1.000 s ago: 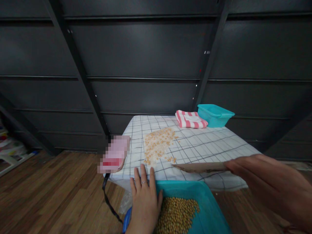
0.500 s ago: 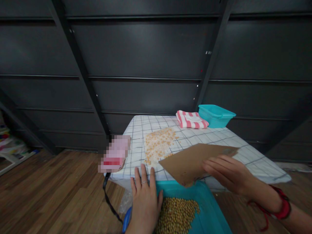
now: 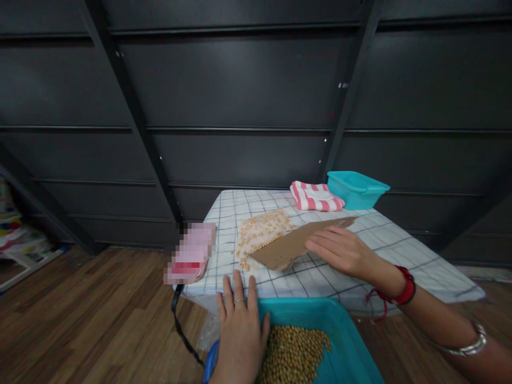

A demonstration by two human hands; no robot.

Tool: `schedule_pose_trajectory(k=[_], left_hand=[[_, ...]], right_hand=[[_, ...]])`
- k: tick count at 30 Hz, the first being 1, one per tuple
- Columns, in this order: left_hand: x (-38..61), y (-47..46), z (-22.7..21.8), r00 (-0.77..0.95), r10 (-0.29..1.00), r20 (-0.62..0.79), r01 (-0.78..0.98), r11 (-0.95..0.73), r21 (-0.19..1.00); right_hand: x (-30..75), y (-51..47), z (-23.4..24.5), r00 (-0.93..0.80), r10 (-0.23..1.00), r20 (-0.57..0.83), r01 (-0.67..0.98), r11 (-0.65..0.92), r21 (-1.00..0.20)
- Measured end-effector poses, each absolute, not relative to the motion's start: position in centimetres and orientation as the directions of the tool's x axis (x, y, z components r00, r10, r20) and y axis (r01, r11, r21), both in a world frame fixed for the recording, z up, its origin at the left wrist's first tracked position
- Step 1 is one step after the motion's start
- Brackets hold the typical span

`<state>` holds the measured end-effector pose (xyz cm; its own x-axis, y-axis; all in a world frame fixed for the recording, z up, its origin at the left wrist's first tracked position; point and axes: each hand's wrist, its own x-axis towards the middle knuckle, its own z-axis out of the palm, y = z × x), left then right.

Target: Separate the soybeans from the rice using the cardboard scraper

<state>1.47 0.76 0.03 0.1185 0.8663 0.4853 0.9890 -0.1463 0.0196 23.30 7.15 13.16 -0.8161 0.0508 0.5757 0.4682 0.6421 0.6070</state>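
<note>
My right hand [image 3: 340, 250] grips a flat piece of brown cardboard [image 3: 286, 248], holding it tilted low over the table. The cardboard's left edge meets a spread of white grains mixed with yellow kernels [image 3: 260, 232] on the checked cloth. My left hand [image 3: 240, 330] lies over the left side of a teal tub [image 3: 344, 330], fingers spread, fingertips near the table's front edge. Greenish-brown beans [image 3: 294, 354] cover part of the tub's bottom. The left palm's underside is hidden.
At the table's back right are a folded pink-and-white striped towel [image 3: 316, 197] and a second teal tub [image 3: 356, 190]. A pixelated pink object [image 3: 192, 250] with a black strap [image 3: 181, 325] sits at the left edge of the white checked tablecloth [image 3: 384, 248]. Dark panels stand behind.
My right hand has moved left and forward with the cardboard, from above the tub's far rim to the edge of the kernels. My left hand has stayed nearly still.
</note>
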Motion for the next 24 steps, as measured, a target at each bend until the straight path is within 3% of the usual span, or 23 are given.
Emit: schedule_pose_trajectory(k=[6, 9, 14, 20, 24], left_hand=[[1.2, 0.8, -0.3, 0.057, 0.809, 0.585, 0.980, -0.157, 0.122], [1.1, 0.7, -0.3, 0.059, 0.797, 0.601, 0.980, -0.160, 0.115], [0.9, 0.5, -0.3, 0.042, 0.807, 0.589, 0.986, -0.128, 0.104], [1.0, 0.6, -0.2, 0.022, 0.836, 0.549, 0.986, -0.109, 0.126], [1.1, 0.6, -0.1, 0.014, 0.847, 0.531, 0.985, -0.105, 0.140]], right_hand=[[24.1, 3.8, 14.8, -0.806, 0.216, 0.551, 0.516, 0.712, 0.476], [23.5, 2.3, 14.5, -0.810, 0.316, 0.494, 0.531, 0.752, 0.390], [21.7, 1.6, 13.3, -0.836, 0.192, 0.513, 0.484, 0.699, 0.527], [20.3, 3.1, 12.0, -0.841, 0.287, 0.458, 0.517, 0.674, 0.527], [19.5, 4.7, 11.6, -0.844, 0.271, 0.464, 0.525, 0.601, 0.603]])
